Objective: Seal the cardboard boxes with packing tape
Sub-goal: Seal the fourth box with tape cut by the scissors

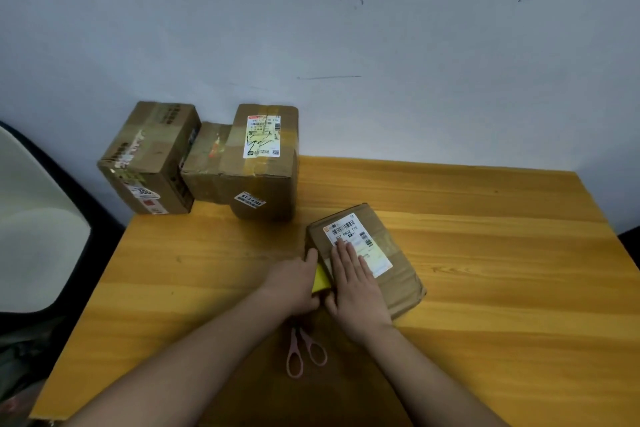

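On the counter [485, 253], near middle: flat cardboard box [398, 274], label up.
Right hand [356, 284]: flat on the box top, fingers straight.
Left hand [294, 284]: at the box's left edge, gripping a yellow tape roll [321, 279].
Just below the hands: pink scissors [304, 350].
Back left: three more boxes [207, 159].

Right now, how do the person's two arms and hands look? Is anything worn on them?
Both forearms are bare as far as the frame shows: no sleeves, gloves, watch or bracelet in view. The left hand and the right hand show no rings, and the nails look short and unpainted.
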Motion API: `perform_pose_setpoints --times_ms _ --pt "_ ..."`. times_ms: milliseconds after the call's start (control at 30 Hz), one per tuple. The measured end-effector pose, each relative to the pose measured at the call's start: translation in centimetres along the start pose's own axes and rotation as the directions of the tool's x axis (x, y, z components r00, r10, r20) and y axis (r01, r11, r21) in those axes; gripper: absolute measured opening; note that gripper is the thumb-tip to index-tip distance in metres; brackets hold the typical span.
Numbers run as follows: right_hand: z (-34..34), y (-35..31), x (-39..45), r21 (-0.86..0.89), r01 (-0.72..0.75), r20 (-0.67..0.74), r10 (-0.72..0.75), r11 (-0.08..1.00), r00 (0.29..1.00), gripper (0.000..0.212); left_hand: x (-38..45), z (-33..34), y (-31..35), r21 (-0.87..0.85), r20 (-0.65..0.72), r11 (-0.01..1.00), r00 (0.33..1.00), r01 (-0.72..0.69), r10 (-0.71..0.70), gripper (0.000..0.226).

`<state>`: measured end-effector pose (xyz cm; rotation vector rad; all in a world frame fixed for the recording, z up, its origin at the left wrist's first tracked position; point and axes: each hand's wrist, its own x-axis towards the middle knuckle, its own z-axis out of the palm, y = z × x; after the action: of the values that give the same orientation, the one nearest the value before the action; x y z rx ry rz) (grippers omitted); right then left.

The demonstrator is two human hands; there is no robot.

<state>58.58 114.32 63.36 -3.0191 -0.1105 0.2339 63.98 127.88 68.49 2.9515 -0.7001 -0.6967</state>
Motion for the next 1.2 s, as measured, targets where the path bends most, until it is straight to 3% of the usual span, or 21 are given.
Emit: perform_pose_setpoints --times_ms 100,200,300,433,533,600,700,767,833,933,1067,1200 --pt "0.4 0.0 0.1 -0.013 -0.008 -0.032 0.008 1.0 0.999 0.086 -0.8 0.6 -1.9 -0.138 -0.003 0.986 0.996 -0.089 0.089 0.073" --pt "0.8 0.0 0.0 -0.012 -0.083 -0.071 0.081 0.997 0.994 0.098 -2.1 1.6 -3.5 -0.172 -0.082 0.971 0.984 -0.168 0.156 0.076" --pt "0.8 -0.3 -0.2 0.003 -0.167 -0.046 0.167 0.986 0.985 0.093 -2.8 1.7 -3.6 -0.227 -0.165 0.957 0.975 -0.183 0.148 0.071" --pt "-0.9 -0.1 0.0 0.084 -0.148 -0.037 0.151 0.985 0.988 0.079 -3.2 -0.1 -2.8 -0.241 -0.228 0.956 0.967 -0.17 0.114 0.069" --pt "-2.7 0.7 0.3 0.304 -0.136 0.03 0.134 0.943 0.991 0.07 -3.3 -3.5 -2.0 -0.203 -0.334 0.966 0.939 -0.157 0.082 0.061" --pt "-3.2 1.2 0.7 0.536 -0.108 0.018 0.116 0.837 0.993 0.07 -3.3 -6.0 -1.0 -0.088 -0.417 0.984 0.903 -0.157 0.107 0.06" --pt "-3.5 1.7 0.9 0.819 -0.02 -0.029 0.076 0.573 0.997 0.067 -2.6 -8.4 0.5 0.065 -0.502 0.984 0.847 -0.167 0.177 0.066" --pt "-3.7 2.2 0.6 0.91 -0.024 -0.01 0.08 0.414 0.997 0.063 -2.0 -9.0 1.3 0.091 -0.497 0.98 0.845 -0.178 0.2 0.067" --pt "-3.4 3.3 0.2 0.938 -0.077 0.031 0.139 0.338 0.99 0.058 -1.4 -9.1 1.8 0.09 -0.462 0.968 0.851 -0.234 0.248 0.067" --pt "-3.1 5.1 0.1 0.922 -0.159 0.09 0.203 0.352 0.975 0.052 0.0 -8.7 2.5 0.081 -0.377 0.917 0.84 -0.391 0.391 0.072" --pt "-2.5 6.3 0.0 0.769 -0.272 0.114 0.295 0.578 0.949 0.037 1.6 -9.1 4.6 0.158 -0.347 0.885 0.814 -0.438 0.465 0.067" --pt "-2.0 6.5 -0.6 0.813 -0.262 0.084 0.341 0.52 0.936 0.034 2.2 -8.9 5.3 0.165 -0.322 0.883 0.822 -0.439 0.469 0.06"
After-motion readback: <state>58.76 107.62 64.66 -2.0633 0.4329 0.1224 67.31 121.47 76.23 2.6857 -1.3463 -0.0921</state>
